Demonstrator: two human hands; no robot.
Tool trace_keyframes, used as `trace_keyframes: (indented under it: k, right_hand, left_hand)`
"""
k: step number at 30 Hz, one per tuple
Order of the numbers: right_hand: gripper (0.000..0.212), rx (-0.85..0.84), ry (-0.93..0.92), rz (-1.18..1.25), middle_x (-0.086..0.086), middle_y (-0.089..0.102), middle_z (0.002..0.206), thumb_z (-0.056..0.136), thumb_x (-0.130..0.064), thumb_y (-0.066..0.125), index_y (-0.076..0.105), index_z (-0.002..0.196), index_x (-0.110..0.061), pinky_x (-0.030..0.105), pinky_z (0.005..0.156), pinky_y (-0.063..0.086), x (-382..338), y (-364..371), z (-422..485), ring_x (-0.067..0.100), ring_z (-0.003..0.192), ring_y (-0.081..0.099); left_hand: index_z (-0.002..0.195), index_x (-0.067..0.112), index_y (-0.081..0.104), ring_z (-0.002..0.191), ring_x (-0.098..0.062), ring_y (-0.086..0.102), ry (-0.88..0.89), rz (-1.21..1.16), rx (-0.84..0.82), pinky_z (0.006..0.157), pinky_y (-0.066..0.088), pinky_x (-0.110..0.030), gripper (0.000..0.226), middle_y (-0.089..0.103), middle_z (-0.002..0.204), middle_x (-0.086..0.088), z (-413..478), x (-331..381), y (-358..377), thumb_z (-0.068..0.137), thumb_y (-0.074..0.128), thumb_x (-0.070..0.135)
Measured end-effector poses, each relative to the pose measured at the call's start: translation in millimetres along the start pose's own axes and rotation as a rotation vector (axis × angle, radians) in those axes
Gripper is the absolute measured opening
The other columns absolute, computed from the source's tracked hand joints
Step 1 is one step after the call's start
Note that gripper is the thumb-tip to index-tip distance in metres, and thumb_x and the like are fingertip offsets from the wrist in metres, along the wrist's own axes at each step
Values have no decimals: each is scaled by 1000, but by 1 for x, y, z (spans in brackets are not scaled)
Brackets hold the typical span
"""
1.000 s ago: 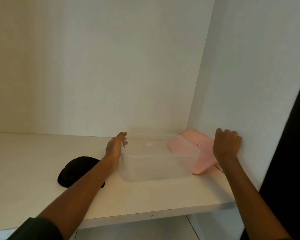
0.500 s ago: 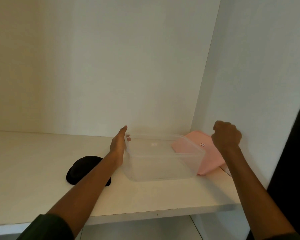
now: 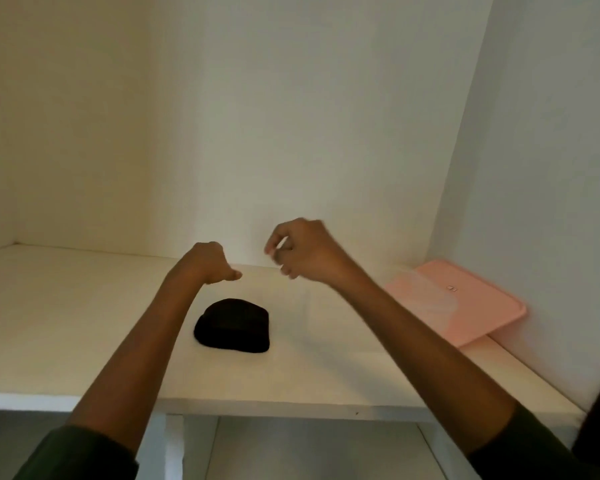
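Note:
My left hand hovers above the white shelf, fingers curled into a loose fist with the thumb poking out, and it holds nothing I can see. Just to its right and slightly higher, my right hand also has its fingers curled, nothing visible in them. A black cap lies on the shelf below and between my hands. The pink lid leans in the right corner. Over its left part lies a faint see-through shape, likely the clear plastic container, blurred.
The alcove's back wall and right side wall close in the shelf. The shelf's front edge runs below my forearms, with a lower compartment under it.
Both hands have left the clear container and the side wall and come together, raised over the black cap. The view has swung left, so the cap and lid sit further right.

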State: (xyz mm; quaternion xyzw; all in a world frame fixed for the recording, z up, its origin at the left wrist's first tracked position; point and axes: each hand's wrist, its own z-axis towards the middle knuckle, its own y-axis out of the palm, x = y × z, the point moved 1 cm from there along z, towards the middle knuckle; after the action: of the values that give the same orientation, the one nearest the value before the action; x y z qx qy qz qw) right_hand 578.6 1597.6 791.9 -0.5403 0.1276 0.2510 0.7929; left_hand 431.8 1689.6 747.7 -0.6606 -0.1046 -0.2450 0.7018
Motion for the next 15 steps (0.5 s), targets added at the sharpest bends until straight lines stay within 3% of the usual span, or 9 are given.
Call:
trace_keyframes:
  k: [3,6,10,15]
  right_hand:
    - [20,-139,20,-321,16,64,106,88,-5,55,65,106,-3,32,69,56,-12,47,4,33,89,68]
    - [29,-255,43,-531,13,56,119,90,-5,53,56,119,-2,28,67,45,-9,76,2,30,104,61]
    - [44,-309,119,-577,12,52,129,92,-14,52,41,134,-7,31,78,43,1,90,3,29,115,55]
    - [51,-331,213,-385,18,47,131,93,-11,53,30,137,-6,35,81,50,10,92,1,35,113,57]
  left_hand:
    - [94,-1,59,74,-22,61,-110,62,-107,63,51,-26,37,68,99,-14,-15,-16,-4,81,71,32]
    - [84,-1,55,77,-25,63,-170,82,-192,75,57,-34,37,69,101,-17,-23,-24,0,81,71,32]
    - [106,-6,60,83,-25,62,-247,95,-334,80,52,-34,49,70,102,-17,-30,-30,3,84,66,37]
    - [96,-4,57,80,-25,62,-211,66,-381,82,53,-36,44,67,85,-10,-30,-31,5,80,72,35]
